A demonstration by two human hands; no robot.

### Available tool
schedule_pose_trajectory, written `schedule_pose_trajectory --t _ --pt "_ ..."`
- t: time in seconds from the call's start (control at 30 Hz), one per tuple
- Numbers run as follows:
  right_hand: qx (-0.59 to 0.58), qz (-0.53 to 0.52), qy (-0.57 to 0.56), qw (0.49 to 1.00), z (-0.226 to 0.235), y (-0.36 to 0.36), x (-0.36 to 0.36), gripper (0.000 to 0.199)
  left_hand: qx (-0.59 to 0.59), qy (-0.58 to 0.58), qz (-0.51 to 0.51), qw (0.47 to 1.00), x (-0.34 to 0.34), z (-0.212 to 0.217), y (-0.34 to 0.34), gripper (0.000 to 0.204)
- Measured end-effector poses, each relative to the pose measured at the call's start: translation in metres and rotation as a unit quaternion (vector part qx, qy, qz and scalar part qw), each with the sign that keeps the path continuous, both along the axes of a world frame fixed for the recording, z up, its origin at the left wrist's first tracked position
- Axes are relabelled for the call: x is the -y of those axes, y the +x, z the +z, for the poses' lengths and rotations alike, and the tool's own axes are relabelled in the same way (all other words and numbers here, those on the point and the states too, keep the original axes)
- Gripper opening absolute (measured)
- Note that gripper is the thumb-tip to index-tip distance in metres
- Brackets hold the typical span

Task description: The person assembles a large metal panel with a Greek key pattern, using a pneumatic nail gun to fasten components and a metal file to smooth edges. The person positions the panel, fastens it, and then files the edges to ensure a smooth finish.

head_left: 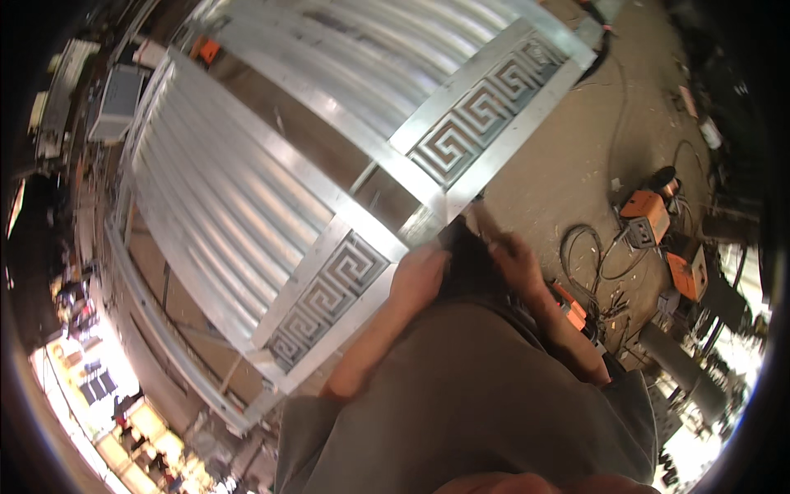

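Note:
My left hand [421, 273] is curled in front of my body, close to the corner of a silver metal panel. Across a dark, black patch [466, 257], my right hand [517, 262] has its fingers bent inward. I cannot tell whether the black patch is cloth I hold or my own clothing. Motion blurs both hands, and what they grip is hidden. Just beyond them lie two joined silver panels: a left corrugated panel [234, 177] and a far corrugated panel [362, 62]. Each carries a decorative strip of square spirals, the near strip [329, 298] and the far strip [485, 109].
An orange machine [646, 216] stands on the floor at the right, beside coiled black cable [580, 255]. A second orange machine [687, 273] is nearby. A grey box [118, 103] sits at the far left. A curved metal tube frame [152, 309] runs along the panels' left side.

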State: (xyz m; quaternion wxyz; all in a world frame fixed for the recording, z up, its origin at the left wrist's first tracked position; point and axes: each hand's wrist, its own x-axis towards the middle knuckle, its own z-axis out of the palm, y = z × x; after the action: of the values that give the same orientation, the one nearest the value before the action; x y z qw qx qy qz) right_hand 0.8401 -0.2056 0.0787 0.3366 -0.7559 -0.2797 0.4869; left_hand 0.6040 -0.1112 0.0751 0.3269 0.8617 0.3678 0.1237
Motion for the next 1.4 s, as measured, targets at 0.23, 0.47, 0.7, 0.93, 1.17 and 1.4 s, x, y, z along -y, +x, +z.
schedule_pose_trajectory --t 0.23,0.47,0.7,0.93,1.17,1.4 --pt "0.080 0.043 -0.052 0.995 0.032 -0.031 0.102 0.057 -0.014 -0.200 0.050 0.978 0.102 -0.039 -0.046 0.020" --pt "0.134 -0.039 0.006 0.990 0.039 -0.034 0.188 0.051 -0.192 -0.295 -0.004 0.936 0.159 -0.130 -0.119 0.044" --pt "0.110 -0.168 0.010 0.980 0.006 -0.015 0.301 0.053 -0.262 -0.339 0.065 0.901 0.201 -0.198 -0.165 0.045" --pt "0.105 -0.368 -0.006 0.924 -0.010 -0.037 0.465 0.049 -0.341 -0.217 -0.206 0.891 0.223 -0.197 -0.111 0.037" --pt "0.047 -0.743 -0.016 0.667 -0.040 -0.050 0.643 0.051 -0.397 -0.223 -0.284 0.844 0.253 -0.168 -0.011 0.037" --pt "-0.009 -0.963 0.086 0.257 -0.122 -0.086 0.852 0.032 -0.402 -0.196 -0.318 0.836 0.286 -0.144 0.044 0.037"
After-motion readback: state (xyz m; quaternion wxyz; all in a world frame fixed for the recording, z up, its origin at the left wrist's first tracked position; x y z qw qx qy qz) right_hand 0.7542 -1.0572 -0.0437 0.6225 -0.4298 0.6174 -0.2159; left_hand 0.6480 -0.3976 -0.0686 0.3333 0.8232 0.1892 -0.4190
